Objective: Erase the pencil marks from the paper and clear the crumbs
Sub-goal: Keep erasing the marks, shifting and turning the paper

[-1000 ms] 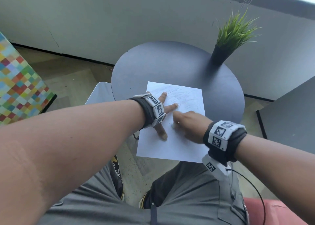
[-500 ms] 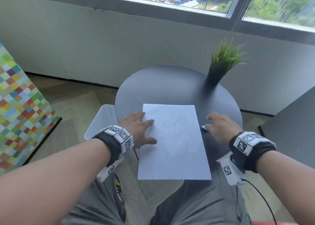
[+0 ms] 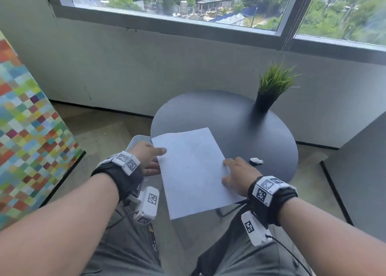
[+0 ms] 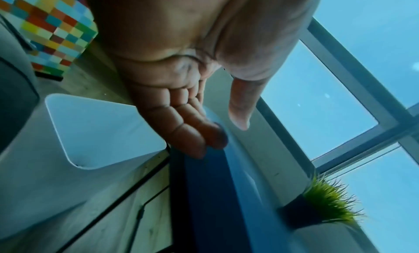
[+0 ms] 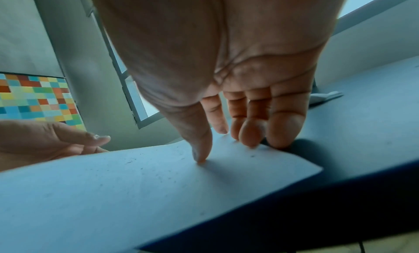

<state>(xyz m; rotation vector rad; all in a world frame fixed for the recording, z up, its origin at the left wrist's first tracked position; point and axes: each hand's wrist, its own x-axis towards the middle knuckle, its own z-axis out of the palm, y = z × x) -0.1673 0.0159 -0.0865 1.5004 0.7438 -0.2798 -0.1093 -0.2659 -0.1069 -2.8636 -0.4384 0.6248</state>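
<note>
The white paper (image 3: 192,171) lies skewed on the round dark table (image 3: 229,125), its left side raised past the table's edge. Small dark crumbs (image 5: 129,162) dot the sheet. My left hand (image 3: 150,158) is at the paper's left edge, straight fingers (image 4: 199,140) beneath it and the thumb (image 5: 99,137) just above, with a gap showing. My right hand (image 3: 236,175) is at the right edge: its thumb tip (image 5: 200,158) presses the sheet and its fingertips (image 5: 249,140) touch the edge. A white eraser (image 3: 256,160) lies loose on the table, right of that hand.
A white open bin (image 3: 137,142) stands on the floor below the paper's raised left side. A potted grass plant (image 3: 271,87) sits at the table's far right. A colourful checkered panel (image 3: 31,140) stands left, a dark cabinet (image 3: 359,171) right.
My right hand stopped rubbing and left the eraser on the table. Both hands moved to the paper's side edges. The sheet has turned, shifted left, and its left edge has lifted.
</note>
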